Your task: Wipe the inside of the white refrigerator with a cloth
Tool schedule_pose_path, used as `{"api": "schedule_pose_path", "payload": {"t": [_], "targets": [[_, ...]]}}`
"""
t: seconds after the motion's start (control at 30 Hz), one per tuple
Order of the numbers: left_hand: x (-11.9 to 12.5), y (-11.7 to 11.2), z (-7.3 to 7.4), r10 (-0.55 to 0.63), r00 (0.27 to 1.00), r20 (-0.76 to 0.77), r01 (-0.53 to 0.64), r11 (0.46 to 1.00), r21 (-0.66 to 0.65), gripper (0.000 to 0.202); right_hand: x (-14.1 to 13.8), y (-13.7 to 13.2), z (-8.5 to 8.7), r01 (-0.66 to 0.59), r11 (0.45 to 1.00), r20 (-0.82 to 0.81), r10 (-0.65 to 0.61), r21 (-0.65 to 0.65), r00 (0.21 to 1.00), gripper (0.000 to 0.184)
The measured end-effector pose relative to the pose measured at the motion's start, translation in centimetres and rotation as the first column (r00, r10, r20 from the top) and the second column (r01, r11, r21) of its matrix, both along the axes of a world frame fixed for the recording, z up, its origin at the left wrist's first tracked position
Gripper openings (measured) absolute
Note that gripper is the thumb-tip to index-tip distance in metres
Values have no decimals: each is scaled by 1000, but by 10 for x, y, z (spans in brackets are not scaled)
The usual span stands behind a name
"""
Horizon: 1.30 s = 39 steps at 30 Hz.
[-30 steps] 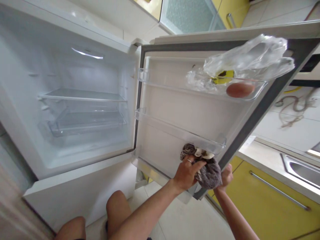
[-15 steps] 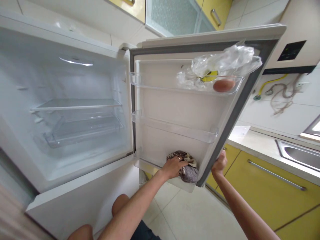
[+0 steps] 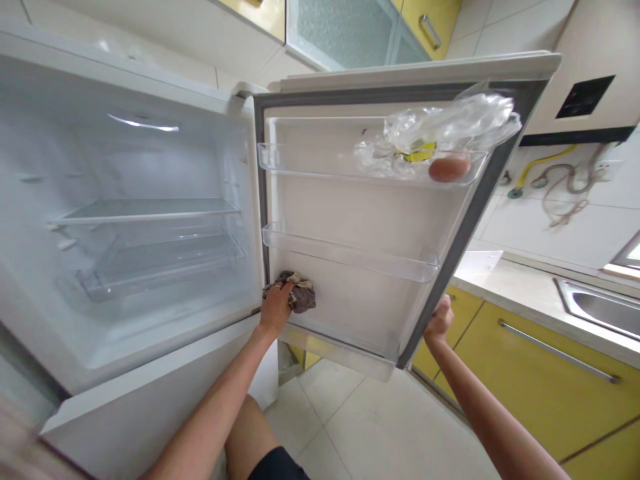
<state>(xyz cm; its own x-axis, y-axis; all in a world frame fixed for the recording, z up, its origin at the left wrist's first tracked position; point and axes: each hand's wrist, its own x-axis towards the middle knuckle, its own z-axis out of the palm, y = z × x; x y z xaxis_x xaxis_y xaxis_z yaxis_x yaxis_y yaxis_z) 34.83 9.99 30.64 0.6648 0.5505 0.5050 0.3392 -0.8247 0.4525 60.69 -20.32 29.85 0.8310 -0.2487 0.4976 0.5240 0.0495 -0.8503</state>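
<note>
My left hand [image 3: 277, 308] is closed on a crumpled brown and cream patterned cloth [image 3: 301, 297]. The cloth lies against the inner face of the open fridge door [image 3: 350, 207], low down near the hinge side and above the bottom door shelf [image 3: 340, 350]. On the right, my right hand [image 3: 440, 319] grips the free edge of that door, its fingers partly hidden behind it. In the top door shelf [image 3: 320, 170] sit a clear plastic bag [image 3: 450, 127] with a yellow patch and a brown egg [image 3: 449, 167].
To the left, the fridge compartment [image 3: 145, 167] shows a glass shelf [image 3: 150, 209] and a clear drawer [image 3: 165, 263]. A counter with a steel sink [image 3: 600, 307] and yellow cabinets [image 3: 530, 373] stand at the right. Hoses [image 3: 565, 177] hang beneath a wall heater [image 3: 595, 60].
My left hand has moved the cloth leftward and slightly up, from the bottom shelf's right end to the hinge side. My right hand stays on the door edge.
</note>
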Motion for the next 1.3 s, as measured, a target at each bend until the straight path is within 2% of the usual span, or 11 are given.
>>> {"api": "schedule_pose_path", "payload": {"t": [0.23,0.3,0.4,0.5,0.7,0.87,0.93,1.0,1.1,1.17,1.3], "targets": [[-3,-9,-7,145,894,424,-56,975,-214,51,0,-3,-2,2,1000,7,-2,-21,1000,72],[-12,-13,-8,209,808,550,-31,949,-314,48,-1,-3,-2,-8,1000,4,8,-17,1000,71],[-34,-20,-2,278,628,726,163,866,-473,43,-2,-2,-2,-28,1000,-12,28,-4,1000,72],[-60,-27,9,317,544,777,311,784,-537,46,-1,-4,-2,-63,998,-58,63,4,996,77],[-93,-35,25,457,485,746,296,716,-632,53,-4,-23,9,-117,992,-181,122,38,976,62],[-101,-51,25,443,475,761,326,715,-619,61,-55,-37,32,80,949,-40,-71,304,997,29],[-101,-64,26,383,489,783,316,759,-569,58,-92,-35,37,-11,962,41,0,272,999,25],[-100,-82,28,318,503,804,318,797,-514,50,-134,-26,37,-253,961,25,252,115,967,30],[-95,-115,32,170,539,825,413,800,-435,46,-192,-3,30,-683,716,-57,683,-141,728,50],[-92,-136,32,-6,597,802,522,762,-382,40,-220,16,24,-826,533,-63,832,-182,551,72],[-91,-154,30,-289,681,673,646,670,-366,55,-248,50,22,-875,469,-45,878,-120,477,108]]}}
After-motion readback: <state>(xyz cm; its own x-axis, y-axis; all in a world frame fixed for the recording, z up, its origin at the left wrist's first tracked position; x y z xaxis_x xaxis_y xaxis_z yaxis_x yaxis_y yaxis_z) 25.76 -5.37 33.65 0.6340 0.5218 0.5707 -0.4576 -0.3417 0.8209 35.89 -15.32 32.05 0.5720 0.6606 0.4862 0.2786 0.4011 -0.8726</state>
